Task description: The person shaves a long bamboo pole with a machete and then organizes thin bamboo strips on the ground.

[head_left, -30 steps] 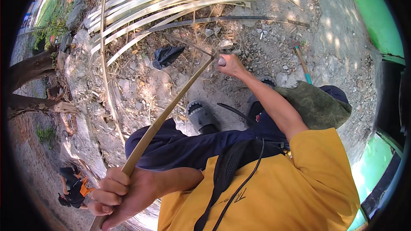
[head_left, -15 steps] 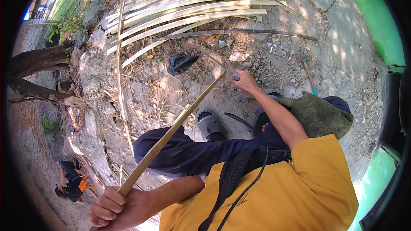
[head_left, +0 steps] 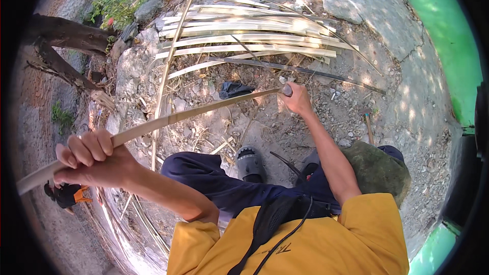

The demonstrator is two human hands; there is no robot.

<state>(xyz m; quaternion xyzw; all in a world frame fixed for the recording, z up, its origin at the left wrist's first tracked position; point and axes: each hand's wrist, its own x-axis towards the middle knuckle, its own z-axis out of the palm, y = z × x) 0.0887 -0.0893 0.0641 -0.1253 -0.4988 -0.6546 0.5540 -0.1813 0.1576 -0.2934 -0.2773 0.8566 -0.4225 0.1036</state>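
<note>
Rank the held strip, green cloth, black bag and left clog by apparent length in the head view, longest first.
1. Held strip, by far the longest
2. Green cloth
3. Black bag and left clog: too alike to rank

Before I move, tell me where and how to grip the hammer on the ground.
Probably best mid-handle, from above: the hammer lies on the rubble, its slim wooden shaft exposed on top, while its near end passes behind the dark green cloth.
</note>
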